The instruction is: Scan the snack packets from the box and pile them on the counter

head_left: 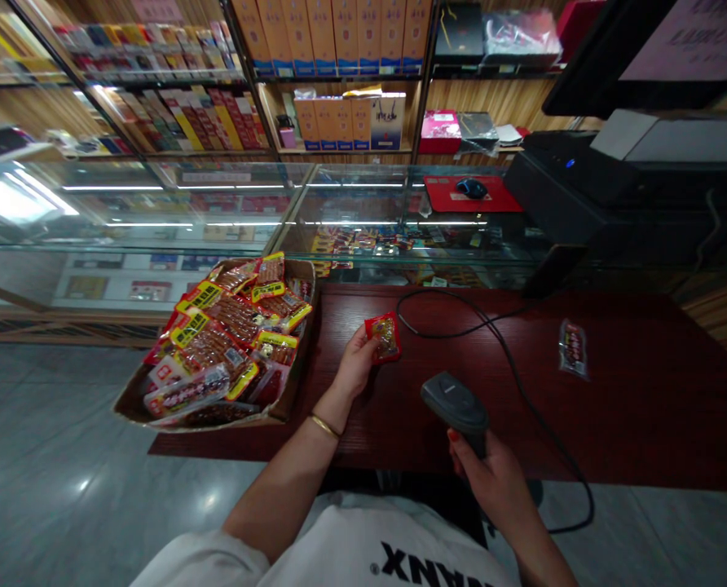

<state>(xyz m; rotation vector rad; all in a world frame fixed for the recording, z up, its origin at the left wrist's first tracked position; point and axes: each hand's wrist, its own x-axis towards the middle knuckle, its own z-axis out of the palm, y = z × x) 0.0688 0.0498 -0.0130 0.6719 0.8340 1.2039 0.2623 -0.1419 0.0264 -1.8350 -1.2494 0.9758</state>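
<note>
- Left hand (pixel 356 360) pinches a red-edged snack packet (pixel 388 335) by its left side, thumb on top; most of it extends past the fingertips, over the tabletop (pixel 363 416).
- Right hand (pixel 491 471) grips a barcode scanner (pixel 455 403), its head beyond the fingers.

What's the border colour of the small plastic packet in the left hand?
Red; the small plastic packet shows best in the head view.

Lit glass counter (pixel 363 196); wooden shelves (pixel 486 98) behind; grey floor (pixel 51 465).
</note>
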